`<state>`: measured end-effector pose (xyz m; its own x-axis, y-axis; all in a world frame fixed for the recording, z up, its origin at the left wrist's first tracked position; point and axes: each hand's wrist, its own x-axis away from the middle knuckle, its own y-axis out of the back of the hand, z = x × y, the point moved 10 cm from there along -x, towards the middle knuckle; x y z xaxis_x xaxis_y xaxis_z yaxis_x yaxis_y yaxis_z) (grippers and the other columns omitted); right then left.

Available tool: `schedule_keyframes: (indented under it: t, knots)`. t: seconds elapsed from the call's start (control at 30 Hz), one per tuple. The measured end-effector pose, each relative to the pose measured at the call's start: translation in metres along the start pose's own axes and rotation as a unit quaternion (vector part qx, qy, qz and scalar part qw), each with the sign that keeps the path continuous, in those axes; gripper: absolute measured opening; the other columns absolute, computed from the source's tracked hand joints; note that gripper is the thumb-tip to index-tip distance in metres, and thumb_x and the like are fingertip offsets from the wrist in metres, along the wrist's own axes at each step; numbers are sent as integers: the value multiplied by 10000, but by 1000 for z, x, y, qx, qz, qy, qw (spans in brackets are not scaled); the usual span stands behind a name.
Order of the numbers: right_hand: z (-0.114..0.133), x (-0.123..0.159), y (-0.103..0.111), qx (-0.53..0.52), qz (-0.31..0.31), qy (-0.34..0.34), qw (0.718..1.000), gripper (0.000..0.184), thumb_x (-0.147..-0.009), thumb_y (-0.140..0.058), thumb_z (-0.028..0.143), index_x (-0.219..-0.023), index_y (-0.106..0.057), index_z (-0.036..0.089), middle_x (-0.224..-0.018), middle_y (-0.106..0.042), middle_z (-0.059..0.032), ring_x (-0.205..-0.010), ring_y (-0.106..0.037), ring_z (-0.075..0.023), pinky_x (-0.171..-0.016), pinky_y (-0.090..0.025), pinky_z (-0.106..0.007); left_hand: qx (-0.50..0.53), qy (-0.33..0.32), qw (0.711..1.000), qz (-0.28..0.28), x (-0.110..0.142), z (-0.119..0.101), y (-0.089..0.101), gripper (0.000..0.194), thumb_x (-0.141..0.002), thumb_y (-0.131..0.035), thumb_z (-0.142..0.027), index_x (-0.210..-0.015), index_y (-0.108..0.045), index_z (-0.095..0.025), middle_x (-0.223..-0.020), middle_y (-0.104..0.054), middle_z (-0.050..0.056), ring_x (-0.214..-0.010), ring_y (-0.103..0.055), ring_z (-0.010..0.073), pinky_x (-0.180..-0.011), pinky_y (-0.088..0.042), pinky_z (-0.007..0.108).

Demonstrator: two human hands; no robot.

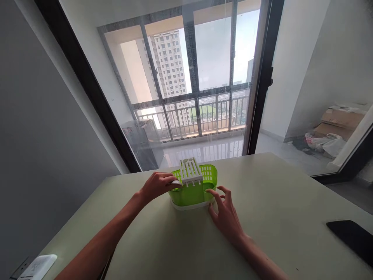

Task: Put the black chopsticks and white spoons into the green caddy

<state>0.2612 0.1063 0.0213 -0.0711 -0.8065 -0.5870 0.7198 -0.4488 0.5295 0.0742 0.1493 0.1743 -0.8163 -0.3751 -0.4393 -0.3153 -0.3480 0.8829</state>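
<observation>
A bright green plastic basket (189, 197) with slotted back walls stands upright on the table, its white base (189, 207) showing below. Across its top lies a white slotted rack (190, 171) with two oval holes at the far end and small hooks along the near edge. My left hand (159, 184) is closed on a small white flat piece (176, 182) at the basket's left rim; whether this piece belongs to the rack I cannot tell. My right hand (224, 208) grips the basket's right front, index fingertip over the rim and thumb low on the outside.
The pale table (262, 194) reaches toward a glass sliding door (256, 97). A black flat object (351, 237) lies at the right edge. At lower left are a white object (39, 267) and a socket panel (23, 267). Cardboard boxes (340, 120) sit beyond the glass.
</observation>
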Motion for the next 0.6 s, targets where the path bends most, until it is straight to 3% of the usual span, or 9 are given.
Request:
schedule_keyframes:
  t: [0.17,0.37,0.47,0.6]
  knots:
    - [0,1,0,8,10,0,1000,421,-907,-559,233,-1313,-539,342,-1416,-360,-91,-970,-627,-212,-779,-626,-418,-50,9,999,-2,-6,-2,25,373,-993,-545,-505,-856,-709,-200,-732,-715,3,-571,-608,104,-544,-398,230]
    - [0,2,-1,15,17,-6,1000,420,-910,-561,235,-1317,-528,331,-1409,-356,-97,-982,-627,-220,-790,-627,-434,-22,147,986,-75,-3,30,60,480,-972,-521,-594,-796,-742,-205,-695,-707,0,-551,-553,94,-556,-375,225]
    - [0,3,-2,18,24,-7,1000,424,-917,-546,234,-1330,-516,323,-1407,-357,-107,-991,-632,-228,-766,-631,-435,4,283,944,-168,15,58,84,505,-915,-572,-618,-710,-745,-191,-613,-689,-2,-535,-536,110,-554,-382,232]
    - [0,4,-2,7,21,0,1000,432,-911,-551,243,-1332,-507,331,-1406,-360,-104,-992,-631,-226,-752,-636,-426,54,475,841,-252,63,90,104,530,-862,-597,-638,-673,-723,-160,-568,-674,12,-510,-526,132,-496,-374,239]
